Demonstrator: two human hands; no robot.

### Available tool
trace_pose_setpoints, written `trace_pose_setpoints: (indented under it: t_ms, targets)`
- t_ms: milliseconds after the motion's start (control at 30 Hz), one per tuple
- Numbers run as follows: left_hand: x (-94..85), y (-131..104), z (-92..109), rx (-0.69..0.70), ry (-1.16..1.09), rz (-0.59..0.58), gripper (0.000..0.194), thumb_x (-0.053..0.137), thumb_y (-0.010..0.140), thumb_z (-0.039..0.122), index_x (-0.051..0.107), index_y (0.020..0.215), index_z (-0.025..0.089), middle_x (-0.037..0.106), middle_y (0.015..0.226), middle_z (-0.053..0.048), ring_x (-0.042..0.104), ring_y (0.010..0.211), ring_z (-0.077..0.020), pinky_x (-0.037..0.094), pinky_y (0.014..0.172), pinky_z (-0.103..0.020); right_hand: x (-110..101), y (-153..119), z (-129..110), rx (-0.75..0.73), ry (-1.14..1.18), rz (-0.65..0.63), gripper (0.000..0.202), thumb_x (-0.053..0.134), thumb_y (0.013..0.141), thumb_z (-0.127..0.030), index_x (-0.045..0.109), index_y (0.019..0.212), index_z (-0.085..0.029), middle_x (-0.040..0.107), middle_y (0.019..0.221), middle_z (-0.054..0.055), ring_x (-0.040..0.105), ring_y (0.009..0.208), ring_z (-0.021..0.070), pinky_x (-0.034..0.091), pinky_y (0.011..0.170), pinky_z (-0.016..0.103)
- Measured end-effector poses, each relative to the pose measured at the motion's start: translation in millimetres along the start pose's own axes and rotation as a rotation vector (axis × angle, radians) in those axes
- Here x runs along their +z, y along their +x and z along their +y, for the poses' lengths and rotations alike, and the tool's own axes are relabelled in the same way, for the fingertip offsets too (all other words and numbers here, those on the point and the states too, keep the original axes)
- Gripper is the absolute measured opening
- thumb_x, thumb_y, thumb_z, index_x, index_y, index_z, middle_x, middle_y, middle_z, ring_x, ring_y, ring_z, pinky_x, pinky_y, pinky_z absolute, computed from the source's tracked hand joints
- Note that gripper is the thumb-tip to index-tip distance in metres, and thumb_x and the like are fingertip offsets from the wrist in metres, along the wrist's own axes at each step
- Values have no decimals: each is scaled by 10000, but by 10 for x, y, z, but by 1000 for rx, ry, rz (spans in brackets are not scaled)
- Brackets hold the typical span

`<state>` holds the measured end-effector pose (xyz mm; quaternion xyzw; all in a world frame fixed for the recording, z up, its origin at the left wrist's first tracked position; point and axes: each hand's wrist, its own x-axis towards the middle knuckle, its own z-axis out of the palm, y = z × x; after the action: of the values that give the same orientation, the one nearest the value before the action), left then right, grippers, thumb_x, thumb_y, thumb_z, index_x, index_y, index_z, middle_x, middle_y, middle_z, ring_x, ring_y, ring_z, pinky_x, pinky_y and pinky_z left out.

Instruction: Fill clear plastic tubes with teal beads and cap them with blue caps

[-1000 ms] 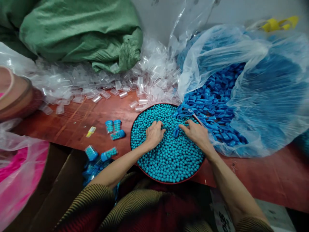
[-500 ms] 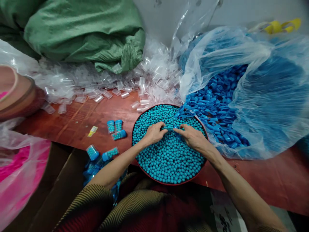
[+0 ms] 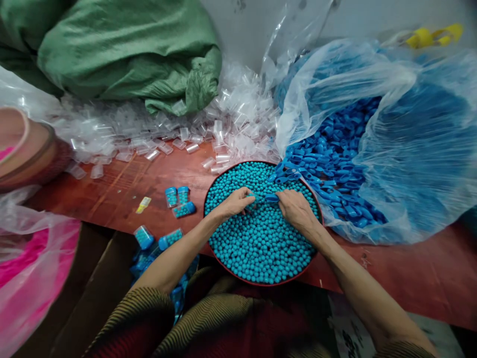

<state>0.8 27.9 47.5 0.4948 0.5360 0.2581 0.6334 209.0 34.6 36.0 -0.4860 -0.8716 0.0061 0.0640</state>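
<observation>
A round red-rimmed tray point(image 3: 206, 219) full of small turquoise beads point(image 3: 257, 248) lies in front of me. Over its middle, my left hand point(image 3: 236, 203) is closed round a small clear tube point(image 3: 252, 202), partly hidden by the fingers, with turquoise beads showing at it. To the right, my right hand point(image 3: 296, 210) pinches a blue plastic cap point(image 3: 272, 198) between thumb and fingers, its free end pointing at the tube. A small gap separates the two. More blue caps point(image 3: 286, 174) rest on the tray's far right edge.
Clear empty tubes point(image 3: 238, 124) are heaped along the back below a green sack point(image 3: 130, 54). An open plastic bag point(image 3: 413, 149) spills blue caps at right. Several filled tubes point(image 3: 182, 196) lie left of the tray. Pink bowls point(image 3: 33, 144) and a bag of pink pieces point(image 3: 33, 268) are far left.
My hands, close together before, have moved slightly apart. The blue cap now shows clearly in my right fingers, and my left hand has shifted a little left with the tube.
</observation>
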Motion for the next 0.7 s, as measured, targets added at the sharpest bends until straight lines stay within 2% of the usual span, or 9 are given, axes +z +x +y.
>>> trace_pose_setpoints:
  t_ms: [67, 133, 267, 333, 433, 567, 700]
  targets:
    - [23, -19, -3, 9, -43, -29, 294, 557, 790, 365, 497, 987, 155, 576, 702, 21, 539, 524, -73, 387, 435, -151, -25, 16, -35, 110, 78, 53, 261, 355, 877, -138, 605, 951, -145, 646, 868, 104, 570, 810, 215, 384, 684, 294]
    - [64, -42, 4, 31, -84, -33, 346, 551, 800, 337, 476, 1091, 165, 558, 714, 32, 549, 521, -74, 405, 423, -151, -43, 24, -109, 153, 158, 74, 304, 352, 888, -161, 592, 1073, -138, 666, 944, 110, 605, 835, 215, 428, 687, 290]
    - [147, -98, 18, 100, -166, -32, 382, 540, 793, 285, 459, 1147, 168, 527, 770, 30, 546, 528, -74, 451, 418, -175, -39, 6, -232, 9, 393, 56, 391, 362, 904, -201, 533, 1253, -156, 685, 1046, 103, 646, 894, 213, 502, 738, 316]
    - [171, -117, 3, 117, -180, -32, 383, 545, 785, 290, 467, 1137, 162, 514, 770, 27, 539, 526, -77, 448, 408, -180, -41, -11, -238, -9, 576, 89, 366, 398, 900, -223, 576, 1217, -183, 693, 1058, 77, 651, 930, 200, 516, 789, 321]
    - [206, -126, -33, 125, -182, -16, 415, 544, 787, 291, 457, 1173, 165, 516, 768, 21, 539, 529, -84, 423, 391, -176, -71, -37, -225, 72, 759, 137, 308, 452, 885, -253, 653, 1115, -215, 722, 973, 43, 669, 885, 188, 528, 791, 323]
    - [281, -135, -42, 157, -166, 42, 474, 540, 795, 287, 446, 1246, 173, 531, 754, 18, 491, 485, -63, 377, 381, -168, -122, -64, -244, 130, 798, 193, 276, 492, 867, -270, 697, 1044, -218, 734, 920, 41, 676, 825, 185, 528, 770, 316]
    - [339, -179, -1, 174, -197, 39, 560, 556, 785, 287, 394, 1311, 182, 557, 797, 1, 516, 499, -73, 361, 377, -171, -158, -75, -278, 212, 842, 200, 247, 522, 856, -282, 718, 996, -225, 742, 863, 26, 674, 720, 166, 531, 693, 282]
